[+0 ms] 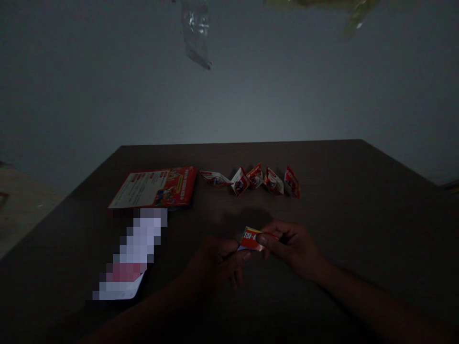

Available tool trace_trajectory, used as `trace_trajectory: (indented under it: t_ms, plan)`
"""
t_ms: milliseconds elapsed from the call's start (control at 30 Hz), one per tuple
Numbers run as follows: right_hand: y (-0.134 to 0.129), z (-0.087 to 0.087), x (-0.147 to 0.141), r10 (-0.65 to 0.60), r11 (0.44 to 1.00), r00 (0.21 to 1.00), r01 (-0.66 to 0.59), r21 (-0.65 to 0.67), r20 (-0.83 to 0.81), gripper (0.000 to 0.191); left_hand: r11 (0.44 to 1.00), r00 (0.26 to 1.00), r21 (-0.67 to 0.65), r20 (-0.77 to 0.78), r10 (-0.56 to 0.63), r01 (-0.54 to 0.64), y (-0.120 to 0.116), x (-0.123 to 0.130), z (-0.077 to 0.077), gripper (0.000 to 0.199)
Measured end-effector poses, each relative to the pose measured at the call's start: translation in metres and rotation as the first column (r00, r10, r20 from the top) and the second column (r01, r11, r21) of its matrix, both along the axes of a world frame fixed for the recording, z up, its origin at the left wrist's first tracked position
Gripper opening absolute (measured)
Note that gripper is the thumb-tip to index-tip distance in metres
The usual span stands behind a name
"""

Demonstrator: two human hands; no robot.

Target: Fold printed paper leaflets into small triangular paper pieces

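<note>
Thumb and fingers of the right hand (299,248) pinch a small red paper (248,240) over the middle of the table (344,191); the left hand (215,260) grips its lower-left corner. Beyond, five folded red-and-white papers (239,182) form a row toward the far edge. A red-and-white booklet (148,188) lies toward the far left corner, and a lit phone (138,248), its screen pixelated, lies nearer the viewer.

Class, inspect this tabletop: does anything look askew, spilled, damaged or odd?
Slightly: right of the flat red pack, the row of folded pieces looks uneven; the leftmost piece lies flatter while the others stand at differing angles. I see nothing spilled or torn, though dim light hides detail.
</note>
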State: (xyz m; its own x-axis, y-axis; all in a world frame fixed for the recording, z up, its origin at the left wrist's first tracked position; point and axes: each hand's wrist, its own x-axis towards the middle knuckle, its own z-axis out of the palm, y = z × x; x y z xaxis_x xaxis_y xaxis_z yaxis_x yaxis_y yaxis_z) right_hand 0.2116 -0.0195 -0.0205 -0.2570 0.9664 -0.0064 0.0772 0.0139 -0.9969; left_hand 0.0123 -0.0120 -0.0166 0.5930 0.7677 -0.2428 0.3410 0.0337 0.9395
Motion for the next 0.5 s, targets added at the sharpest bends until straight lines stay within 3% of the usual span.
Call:
trace_trajectory:
  t_ms: [500]
  plan:
    - [0.001,-0.0038,-0.0025,0.049,0.998,0.998,-0.05,-0.024,-0.047,0.023,0.998,1.0,0.063,-0.011,-0.006,0.007,0.0009,0.0015,0.0022,0.027]
